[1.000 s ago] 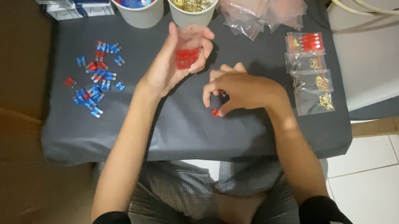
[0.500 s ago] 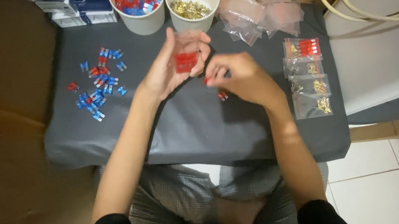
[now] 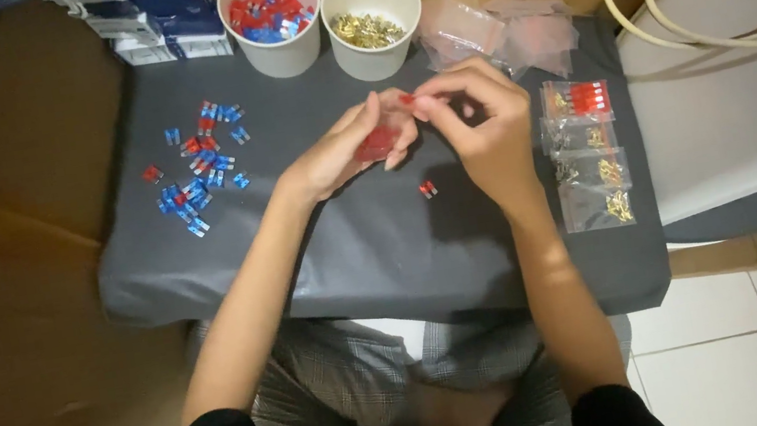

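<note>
cupping red pieces (image 3: 377, 142) in the half-open left hand (image 3: 344, 153), right hand (image 3: 480, 121) fingertips pinched on one red piece (image 3: 407, 98)

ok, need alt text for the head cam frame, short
Seen from above, a seated person's left hand cups small red pieces while the right hand pinches one at its fingertips, over a dark grey table. Loose red and blue pieces, two white cups and small clear bags lie around.
</note>
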